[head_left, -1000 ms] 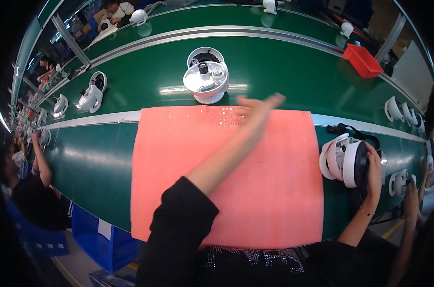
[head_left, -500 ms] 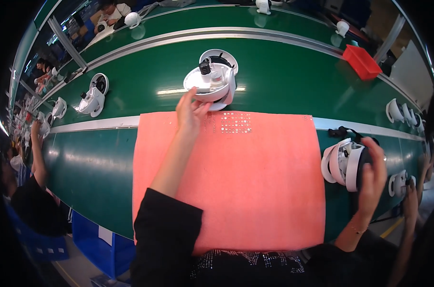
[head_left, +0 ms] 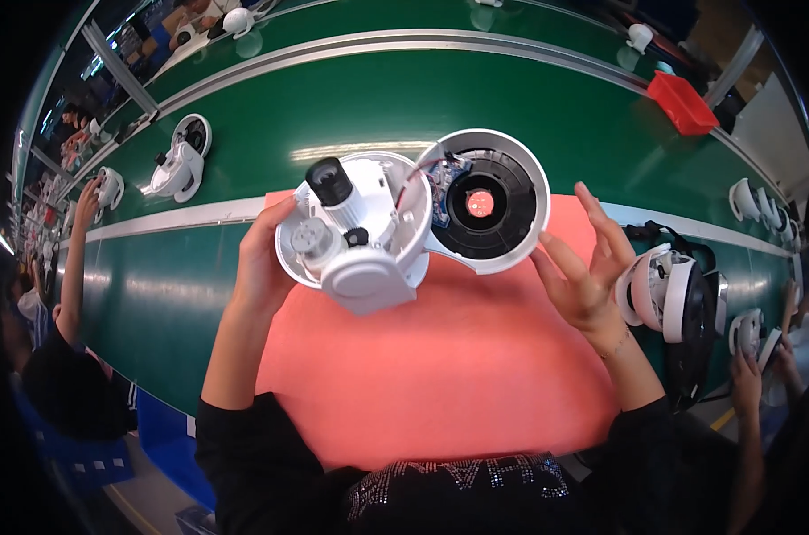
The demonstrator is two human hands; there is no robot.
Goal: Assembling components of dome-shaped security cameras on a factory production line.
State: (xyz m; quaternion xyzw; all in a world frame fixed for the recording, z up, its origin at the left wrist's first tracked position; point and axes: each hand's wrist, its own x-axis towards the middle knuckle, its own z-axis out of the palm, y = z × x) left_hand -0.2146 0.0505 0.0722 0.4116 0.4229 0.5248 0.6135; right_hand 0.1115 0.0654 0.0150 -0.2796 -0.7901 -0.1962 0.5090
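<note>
Above the pink mat, an opened white device housing (head_left: 382, 281) is tilted toward me. In its left bowl are a black lens barrel (head_left: 330, 183), a pale round motor-like part (head_left: 313, 239) and thin wires. A round white cover (head_left: 540, 192) with a black inner ring and a blue circuit board (head_left: 442, 201) hangs open on its right. My left hand (head_left: 266, 259) is closed on the bowl's left edge. My right hand (head_left: 587, 272) has its fingers spread, fingertips at the cover's right rim; whether they touch it is unclear.
The pink mat (head_left: 440, 383) lies across the green bench. At its right stands another white device (head_left: 663, 290) with a black strap. More white housings (head_left: 180, 169) sit on the green belt behind, near a red bin (head_left: 681, 102). Other people's arms (head_left: 76, 259) work at both sides.
My left hand has brought the housing from the belt toward me, over the mat. My right hand has left the strapped device and come left to the cover.
</note>
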